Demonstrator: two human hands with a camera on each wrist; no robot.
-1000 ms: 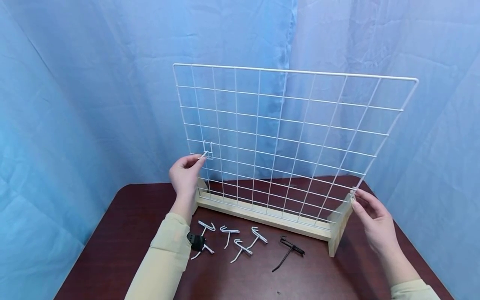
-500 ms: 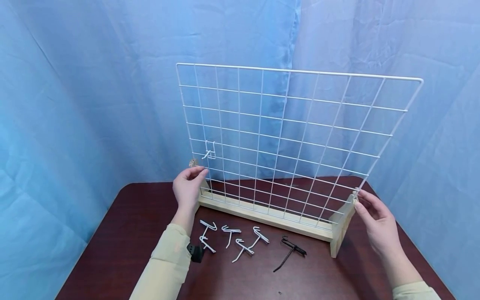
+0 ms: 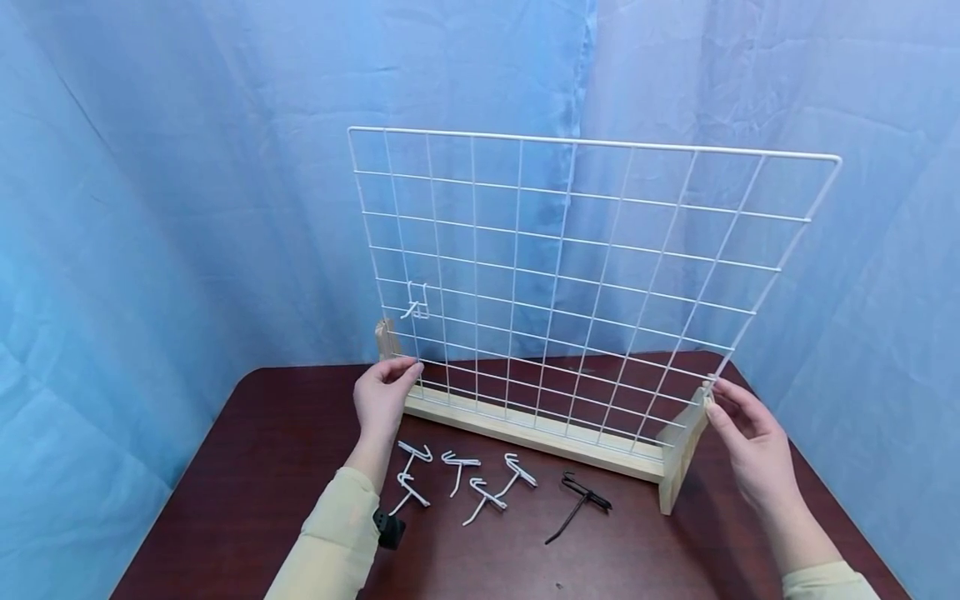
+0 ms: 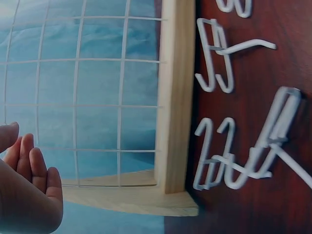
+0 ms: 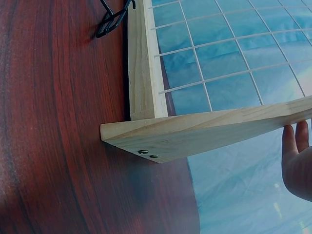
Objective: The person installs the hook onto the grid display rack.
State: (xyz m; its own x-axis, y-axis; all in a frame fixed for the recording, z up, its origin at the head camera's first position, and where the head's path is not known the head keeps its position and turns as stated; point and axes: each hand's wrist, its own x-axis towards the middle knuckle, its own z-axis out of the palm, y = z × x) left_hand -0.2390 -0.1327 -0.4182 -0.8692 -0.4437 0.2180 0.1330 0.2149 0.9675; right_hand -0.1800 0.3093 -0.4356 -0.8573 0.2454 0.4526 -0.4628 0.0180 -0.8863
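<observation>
A white wire grid panel (image 3: 533,252) stands in a pale wooden stand (image 3: 525,436). One white hook (image 3: 417,310) hangs on the panel's left part. Below that hook is my left hand (image 3: 381,400), its thumb and fingertips close together in front of the mesh with nothing held. In the left wrist view the left hand's fingers (image 4: 39,168) are loosely bent. My right hand (image 3: 757,454) pinches the top of the stand's right upright, beside the grid's edge. In the right wrist view its fingers (image 5: 291,141) touch the upright's edge (image 5: 229,119).
Several loose white hooks (image 3: 485,500) lie on the dark red table (image 3: 300,467) in front of the stand. A black hook (image 3: 577,506) lies to their right. A blue curtain (image 3: 225,208) hangs behind the table.
My left hand has let go of the white hook, which stays on the grid, and has moved down and slightly right. The right hand keeps its place at the upright.
</observation>
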